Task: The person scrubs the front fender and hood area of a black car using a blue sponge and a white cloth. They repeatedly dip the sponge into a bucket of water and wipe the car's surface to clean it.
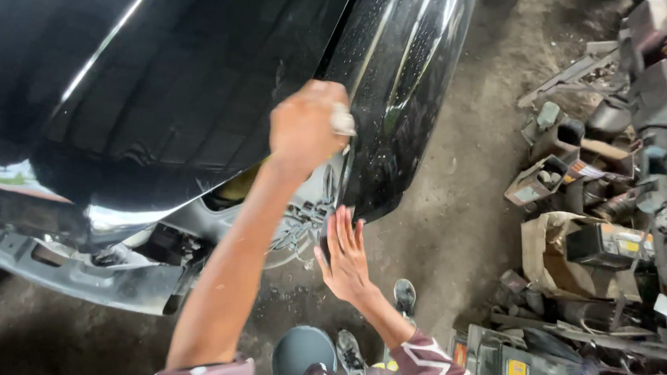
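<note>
The view looks down on the front corner of a black car in a workshop.

**Left hand.** The left hand [305,125] is raised against the car, at the seam between the hood [160,90] and the fender [400,89]. Its grip is closed into a fist around a small pale object [342,121]. Only one end of this object shows past the fingers, and its kind cannot be told. The fist presses at the fender's inner edge, just beside the hood's corner.

**Right hand.** The right hand [345,257] is lower. Its grip is fully open: fingers straight and together, palm flat, holding nothing. The fingertips [342,217] touch or nearly touch the fender's lower tip; which of the two cannot be told.

**Car.** The hood is glossy and stands raised over the grey body structure [92,273] beneath it. The fender is wet with fine droplets and hangs free at its lower end. Loose wires [301,225] show in the gap between the hands.

**Surroundings.**
- A dusty concrete floor [459,198] lies below.
- A pile of scrap car parts [606,170] lies well to the right, with a torn cardboard box [546,246] in it.
- The person's shoes [404,296] and a round dark container [302,355] lie near the bottom edge.
- Patterned sleeves [428,361] cover the upper arms.
</note>
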